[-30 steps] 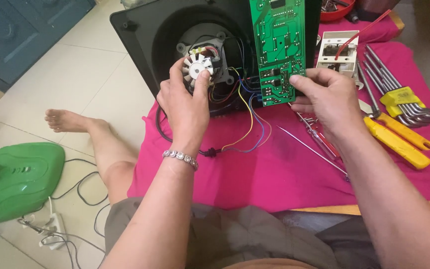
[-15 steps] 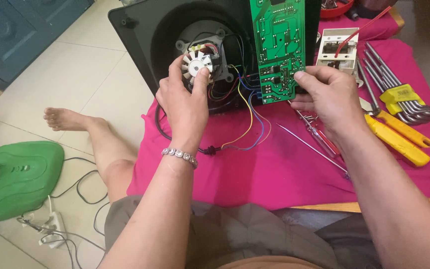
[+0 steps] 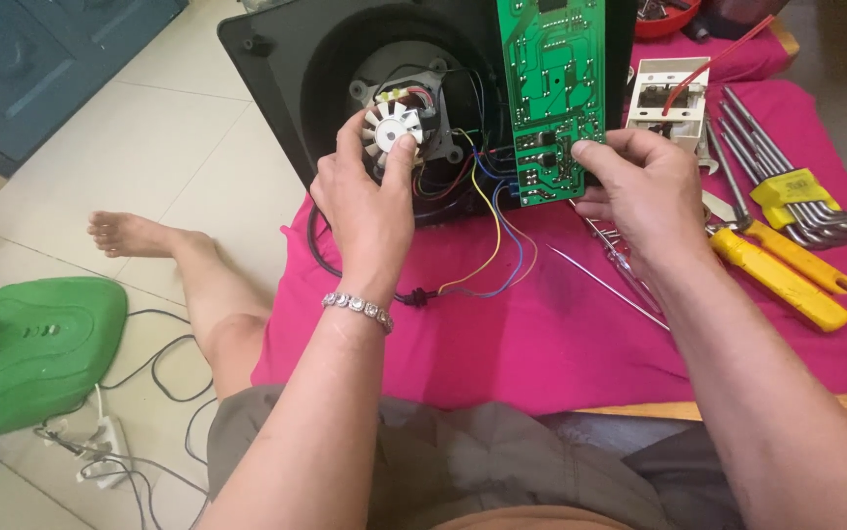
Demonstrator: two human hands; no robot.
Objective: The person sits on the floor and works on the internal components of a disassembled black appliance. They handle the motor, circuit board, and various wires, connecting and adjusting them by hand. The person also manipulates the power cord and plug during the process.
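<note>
A black appliance housing [image 3: 276, 69] lies open on a pink cloth [image 3: 561, 344]. In its round recess sits a motor with a white finned fan wheel [image 3: 391, 130]. My left hand [image 3: 369, 201], with a bracelet on the wrist, has its fingers and thumb closed around that fan wheel. A green circuit board [image 3: 553, 88] stands upright beside the motor, joined to it by yellow, blue and red wires [image 3: 497, 245]. My right hand [image 3: 639, 186] pinches the lower right corner of the board.
Yellow-handled pliers [image 3: 782, 280], a set of hex keys [image 3: 787, 186] and a thin screwdriver [image 3: 605, 285] lie on the cloth to the right. A white switch box [image 3: 669, 103] stands behind them. A green plastic cover [image 3: 35, 348] and cables lie on the tiled floor at left.
My left hand has stayed on the fan wheel with the fingers shifting slightly. My right hand has slid a little along the board's lower edge.
</note>
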